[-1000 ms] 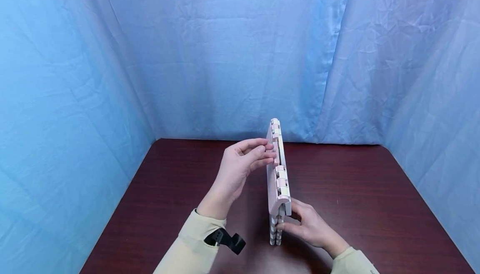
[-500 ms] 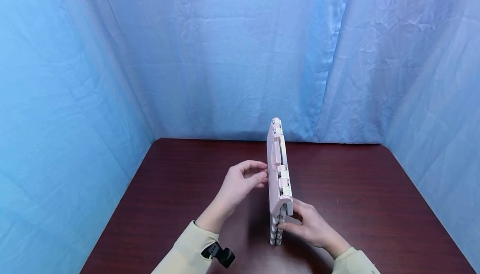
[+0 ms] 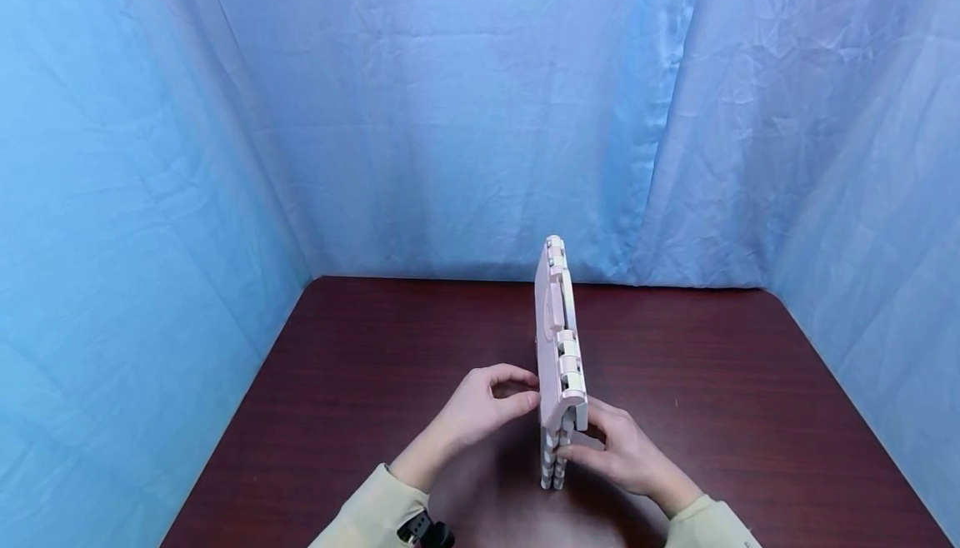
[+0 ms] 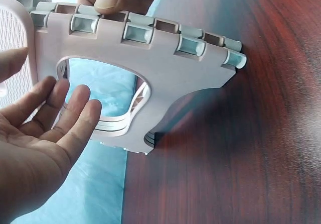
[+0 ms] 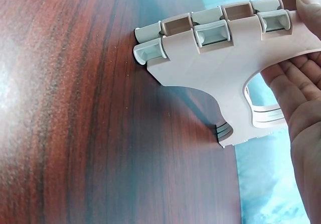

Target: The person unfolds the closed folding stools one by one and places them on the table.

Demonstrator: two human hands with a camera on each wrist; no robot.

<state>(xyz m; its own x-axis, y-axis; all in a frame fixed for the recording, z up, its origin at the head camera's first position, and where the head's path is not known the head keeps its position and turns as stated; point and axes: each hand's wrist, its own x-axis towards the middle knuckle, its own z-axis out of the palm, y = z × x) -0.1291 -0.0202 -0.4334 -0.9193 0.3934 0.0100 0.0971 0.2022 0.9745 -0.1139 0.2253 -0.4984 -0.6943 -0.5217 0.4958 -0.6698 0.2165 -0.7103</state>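
One change: left hand [image 3: 478,408], lower than a second ago, loose-fingered | right hand [image 3: 618,452]: clamped on near edge of folded stool [image 3: 548,356] | upright, right of frame centre, extending up-left from grip

The folded stool [image 3: 547,356] stands upright on the table [image 3: 375,331] like a wall between the left hand [image 3: 480,408] and the right hand [image 3: 611,445]. A hand could pass over its top edge or along the table outside either arm, as far as the blue curtains [image 3: 465,115] at left, back and right. The left wrist view shows a see-through cutout, its near end partly screened by the left hand's fingers.
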